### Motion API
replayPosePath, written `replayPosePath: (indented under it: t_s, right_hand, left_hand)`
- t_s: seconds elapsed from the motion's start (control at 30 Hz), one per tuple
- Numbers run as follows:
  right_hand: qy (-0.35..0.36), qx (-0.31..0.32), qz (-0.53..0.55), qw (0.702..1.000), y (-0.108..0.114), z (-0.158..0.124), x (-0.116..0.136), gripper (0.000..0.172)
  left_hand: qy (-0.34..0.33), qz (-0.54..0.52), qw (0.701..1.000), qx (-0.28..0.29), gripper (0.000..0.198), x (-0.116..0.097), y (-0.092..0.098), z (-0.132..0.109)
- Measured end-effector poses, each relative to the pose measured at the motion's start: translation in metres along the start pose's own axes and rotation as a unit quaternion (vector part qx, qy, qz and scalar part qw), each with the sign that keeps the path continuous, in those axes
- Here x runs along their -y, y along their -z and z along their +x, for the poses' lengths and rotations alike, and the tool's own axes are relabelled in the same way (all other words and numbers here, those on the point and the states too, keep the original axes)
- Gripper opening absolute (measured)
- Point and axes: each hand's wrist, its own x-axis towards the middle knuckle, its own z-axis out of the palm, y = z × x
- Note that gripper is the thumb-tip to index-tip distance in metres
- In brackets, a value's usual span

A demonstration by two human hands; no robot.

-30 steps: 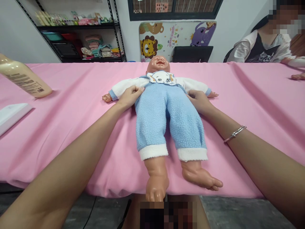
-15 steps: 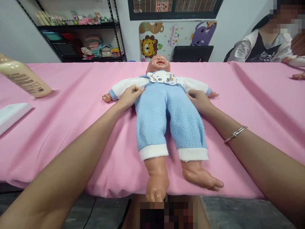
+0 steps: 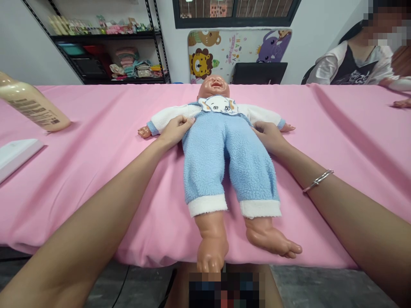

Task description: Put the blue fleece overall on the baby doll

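A baby doll (image 3: 224,158) in a blue fleece romper with white cuffs and an elephant bib lies on its back on the pink tablecloth (image 3: 96,162), feet toward me at the near edge. My left hand (image 3: 175,129) grips the doll's side under its arm, fingers curled into the fleece. On the other side my right hand (image 3: 269,134), with a silver bangle on the wrist, holds the doll's flank in the same way.
A beige lotion bottle (image 3: 32,107) lies tilted at the far left, with a white flat box (image 3: 16,155) below it. Another person (image 3: 359,60) sits at the far right corner. A black shelf rack (image 3: 109,47) and a cartoon play mat (image 3: 237,47) stand behind the table.
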Motion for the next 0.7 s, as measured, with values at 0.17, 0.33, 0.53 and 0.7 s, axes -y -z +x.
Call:
replayPosePath:
  t_s: [0.17, 0.33, 0.53, 0.7]
  right_hand:
    - [-0.003, -0.001, -0.007, 1.000, -0.0005, 0.0008, -0.0015, 0.035]
    - [-0.007, -0.005, -0.013, 1.000, -0.0002, -0.0004, 0.0007, 0.034]
    - [0.003, -0.004, -0.007, 1.000, 0.0004, -0.0015, 0.0010, 0.034]
    - [-0.001, -0.002, -0.005, 1.000, 0.0001, 0.0002, -0.0004, 0.035]
  left_hand:
    - [-0.006, -0.003, 1.000, 0.001, 0.032, 0.0023, 0.0003, 0.0012]
    - [-0.006, 0.002, 1.000, 0.001, 0.032, 0.0019, 0.0004, 0.0007]
    - [0.003, -0.004, 1.000, 0.000, 0.030, -0.0018, 0.0001, -0.0016]
    - [0.002, -0.009, 1.000, -0.002, 0.030, -0.0011, -0.0004, -0.0003]
